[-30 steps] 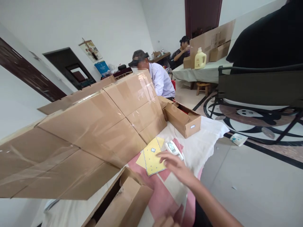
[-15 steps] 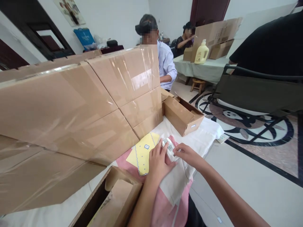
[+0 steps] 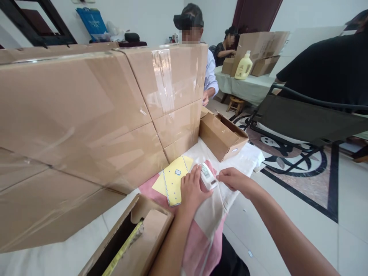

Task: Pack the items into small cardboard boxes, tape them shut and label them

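Note:
A small white plastic device (image 3: 208,178) with a greyish window and a dark slot is gripped along its left side by my left hand (image 3: 192,188). Its kind is not clear to me. Close to its right edge is my right hand (image 3: 235,179), fingers curled together in a pinch. Whatever the pinch holds, if anything, is too small to make out. Left of my left hand lies a yellow sheet (image 3: 174,188) with a blue wavy outline, on a pink and white cloth (image 3: 201,245).
A tall wall of taped cardboard (image 3: 120,99) stands at left. Open cardboard boxes sit near my left forearm (image 3: 153,230) and at the table's far end (image 3: 217,134). Across it a person (image 3: 211,73) sits. A folding chair (image 3: 304,119) and a yellowish jug (image 3: 243,66) are at right.
My right hand has drawn back slightly to the right, off the device's face, which now shows more fully. My left hand keeps its hold. The whole view has shifted a little.

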Demonstrator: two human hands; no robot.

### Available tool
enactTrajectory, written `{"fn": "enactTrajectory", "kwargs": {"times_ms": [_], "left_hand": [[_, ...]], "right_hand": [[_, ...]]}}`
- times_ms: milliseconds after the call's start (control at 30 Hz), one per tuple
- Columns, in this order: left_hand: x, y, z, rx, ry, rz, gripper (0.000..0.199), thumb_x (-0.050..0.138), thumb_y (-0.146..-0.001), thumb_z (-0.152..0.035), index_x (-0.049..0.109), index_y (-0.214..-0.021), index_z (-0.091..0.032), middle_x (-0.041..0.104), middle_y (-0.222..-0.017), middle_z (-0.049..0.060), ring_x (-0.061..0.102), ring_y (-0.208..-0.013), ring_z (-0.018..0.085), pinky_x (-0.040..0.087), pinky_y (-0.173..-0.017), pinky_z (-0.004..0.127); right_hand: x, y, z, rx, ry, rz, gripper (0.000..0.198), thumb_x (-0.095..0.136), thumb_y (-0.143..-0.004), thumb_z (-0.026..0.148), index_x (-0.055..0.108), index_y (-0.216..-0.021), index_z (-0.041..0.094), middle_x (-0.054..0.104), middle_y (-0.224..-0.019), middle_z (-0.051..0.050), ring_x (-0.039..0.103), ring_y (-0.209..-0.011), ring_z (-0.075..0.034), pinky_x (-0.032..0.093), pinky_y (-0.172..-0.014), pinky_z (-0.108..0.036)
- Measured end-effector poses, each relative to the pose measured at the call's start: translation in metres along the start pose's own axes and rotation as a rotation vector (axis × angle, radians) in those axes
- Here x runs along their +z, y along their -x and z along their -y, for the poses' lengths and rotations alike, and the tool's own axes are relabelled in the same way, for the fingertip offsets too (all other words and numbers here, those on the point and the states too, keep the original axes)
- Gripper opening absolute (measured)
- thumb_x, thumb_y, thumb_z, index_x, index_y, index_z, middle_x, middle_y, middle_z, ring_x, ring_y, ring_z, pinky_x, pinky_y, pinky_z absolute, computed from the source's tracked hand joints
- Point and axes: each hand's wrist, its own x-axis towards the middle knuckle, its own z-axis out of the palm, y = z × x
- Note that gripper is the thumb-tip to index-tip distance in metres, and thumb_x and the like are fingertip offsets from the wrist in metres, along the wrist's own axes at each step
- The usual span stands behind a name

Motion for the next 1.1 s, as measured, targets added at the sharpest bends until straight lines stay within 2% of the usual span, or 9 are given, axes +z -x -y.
{"fn": "enactTrajectory", "kwargs": {"times_ms": [167, 367, 567, 700, 800, 900, 967, 1033, 1100], "left_hand": [[-0.005, 0.0, -0.001, 0.005, -0.013, 0.005, 0.102, 0.08, -0.069, -0.056, 0.034, -0.154, -0.024, 0.047, -0.159, 0.01, 0.062, -0.118, 0.031, 0.046, -0.097, 0.045], [-0.005, 0.002, -0.002, 0.003, -0.011, 0.0, 0.097, 0.082, -0.069, -0.054, 0.038, -0.15, -0.025, 0.046, -0.16, 0.008, 0.062, -0.116, 0.03, 0.046, -0.096, 0.045], [-0.004, 0.001, -0.001, -0.014, 0.003, 0.001, 0.096, 0.082, -0.068, -0.055, 0.039, -0.149, -0.025, 0.047, -0.159, 0.01, 0.062, -0.116, 0.032, 0.047, -0.095, 0.047], [-0.003, 0.003, -0.001, 0.003, 0.049, 0.012, 0.095, 0.083, -0.069, -0.046, 0.039, -0.15, -0.025, 0.045, -0.16, 0.013, 0.057, -0.125, 0.036, 0.046, -0.1, 0.051], [-0.006, 0.003, -0.004, 0.015, 0.208, -0.016, 0.088, 0.082, -0.07, -0.035, 0.044, -0.148, -0.025, 0.042, -0.16, 0.014, 0.047, -0.135, 0.041, 0.04, -0.109, 0.058], [-0.021, 0.007, -0.012, 0.058, 0.356, -0.061, 0.058, 0.07, -0.08, -0.028, 0.056, -0.136, -0.024, 0.049, -0.151, 0.013, 0.047, -0.136, 0.037, 0.037, -0.114, 0.057], [-0.039, 0.015, -0.023, 0.085, 0.409, -0.063, 0.032, 0.055, -0.09, -0.023, 0.062, -0.122, -0.023, 0.061, -0.134, 0.011, 0.056, -0.127, 0.028, 0.045, -0.109, 0.046], [-0.059, 0.03, -0.035, 0.099, 0.47, -0.038, 0.025, 0.042, -0.097, -0.021, 0.063, -0.109, -0.023, 0.068, -0.114, 0.007, 0.065, -0.109, 0.02, 0.053, -0.096, 0.035], [-0.077, 0.05, -0.046, 0.098, 0.51, -0.015, 0.023, 0.04, -0.101, -0.025, 0.064, -0.101, -0.024, 0.07, -0.099, 0.003, 0.067, -0.094, 0.017, 0.055, -0.084, 0.029]], "right_hand": [[0.008, 0.012, -0.034, 0.057, -0.007, -0.01, 0.037, 0.065, -0.079, 0.047, 0.042, -0.064, 0.022, 0.033, -0.048, 0.01, 0.024, -0.047, -0.007, 0.017, -0.048, -0.025], [0.019, -0.004, -0.056, 0.039, 0.062, -0.039, 0.036, 0.059, -0.078, 0.052, 0.041, -0.063, 0.023, 0.034, -0.051, 0.008, 0.029, -0.048, -0.009, 0.021, -0.049, -0.026], [0.028, -0.013, -0.067, -0.087, 0.132, -0.123, 0.033, 0.065, -0.068, 0.038, 0.04, -0.055, 0.021, 0.038, -0.057, 0.005, 0.034, -0.06, -0.011, 0.023, -0.057, -0.026], [0.029, -0.004, -0.072, -0.165, 0.109, -0.131, 0.034, 0.057, -0.076, 0.049, 0.043, -0.062, 0.022, 0.037, -0.059, 0.005, 0.034, -0.058, -0.012, 0.025, -0.055, -0.027], [0.029, 0.009, -0.069, -0.266, 0.072, -0.132, 0.037, 0.052, -0.083, 0.054, 0.046, -0.068, 0.022, 0.037, -0.061, 0.005, 0.035, -0.059, -0.012, 0.027, -0.056, -0.027], [0.032, 0.024, -0.06, -0.438, 0.06, -0.156, 0.035, 0.051, -0.09, 0.051, 0.049, -0.073, 0.021, 0.04, -0.066, 0.004, 0.038, -0.062, -0.013, 0.031, -0.059, -0.027], [0.038, 0.037, -0.053, -0.568, 0.097, -0.169, 0.031, 0.051, -0.094, 0.045, 0.049, -0.074, 0.021, 0.043, -0.069, 0.003, 0.041, -0.065, -0.014, 0.034, -0.062, -0.028], [0.047, 0.051, -0.046, -0.674, 0.152, -0.154, 0.028, 0.051, -0.096, 0.038, 0.049, -0.075, 0.021, 0.048, -0.074, 0.002, 0.045, -0.069, -0.015, 0.036, -0.065, -0.028], [0.057, 0.065, -0.041, -0.744, 0.197, -0.114, 0.024, 0.05, -0.098, 0.033, 0.052, -0.077, 0.021, 0.054, -0.079, 0.0, 0.051, -0.073, -0.016, 0.039, -0.068, -0.029]]}}
